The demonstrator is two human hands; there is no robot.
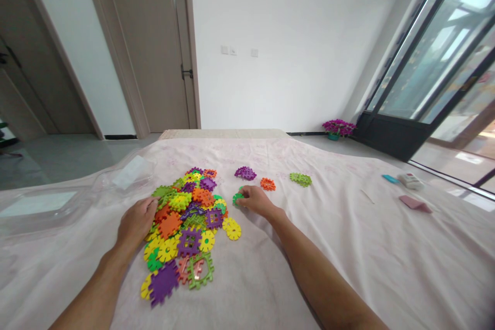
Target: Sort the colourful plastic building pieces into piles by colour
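A heap of plastic interlocking building pieces [169, 225] in yellow, purple, orange and green lies on the cloth. My left hand [138, 220] rests against the heap's left edge, fingers bent together beside the green pieces; whatever they grip is hidden. To the right of the heap, my right hand [253, 199] pinches a green notched disc [236, 198] close to the cloth. Nearby lie a purple piece [245, 173], an orange piece [268, 184] and a lime-green piece [300, 179], apart from the heap. A yellow notched disc [232, 229] sits at the heap's right side.
Clear plastic packages [36, 206] lie at the left of the pale pink cloth [328, 247]. Toward the right are a blue item [390, 179], a white box-like item [410, 181] and a folded pink piece [415, 203]. Beyond the cloth, potted purple flowers [339, 127] stand on the floor.
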